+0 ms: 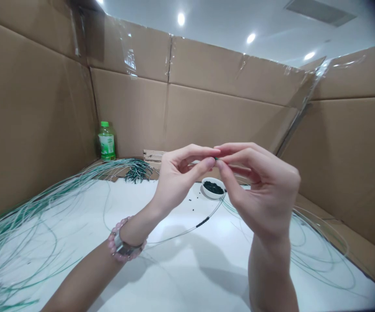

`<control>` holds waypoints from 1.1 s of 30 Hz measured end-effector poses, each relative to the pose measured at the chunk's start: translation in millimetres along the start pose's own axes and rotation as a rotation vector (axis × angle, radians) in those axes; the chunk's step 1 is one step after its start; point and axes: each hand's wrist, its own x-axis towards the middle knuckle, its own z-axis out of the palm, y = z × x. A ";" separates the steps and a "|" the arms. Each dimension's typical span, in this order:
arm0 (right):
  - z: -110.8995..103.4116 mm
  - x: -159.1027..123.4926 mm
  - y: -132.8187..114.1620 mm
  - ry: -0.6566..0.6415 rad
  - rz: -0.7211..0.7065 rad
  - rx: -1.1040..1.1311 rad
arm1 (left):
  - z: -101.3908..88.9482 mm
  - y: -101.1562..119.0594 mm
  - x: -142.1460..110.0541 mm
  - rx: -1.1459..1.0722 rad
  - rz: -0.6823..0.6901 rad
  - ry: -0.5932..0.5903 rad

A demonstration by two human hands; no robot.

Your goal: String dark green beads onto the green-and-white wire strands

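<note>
My left hand (182,175) and my right hand (255,182) meet fingertip to fingertip above the table. Both are closed in a pinch, thumb against fingers, on a tiny bit of thin green wire (217,159); most of it is hidden by the fingers. Just beneath them stands a white bowl (205,189) of small black beads (213,187). A row of black beads (202,222) is threaded on a thin strand that runs from near my left wrist up toward the bowl and behind my right hand.
A large bundle of green and white wires (44,195) sweeps along the left, ending in a dark green cluster (138,170). Loose wires (324,260) curl at the right. A green bottle (107,142) stands in the back left corner. Cardboard walls (223,95) enclose the white table (174,277).
</note>
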 end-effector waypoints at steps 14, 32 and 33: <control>5.0 0.7 2.3 0.124 -0.007 0.070 | -0.1 0.6 1.8 -0.141 -0.017 0.077; 13.5 4.1 1.7 0.179 -0.019 0.201 | -3.8 3.1 3.1 0.086 0.152 0.138; 13.5 4.0 1.5 0.188 -0.016 0.179 | -4.6 3.8 3.9 0.107 0.167 0.149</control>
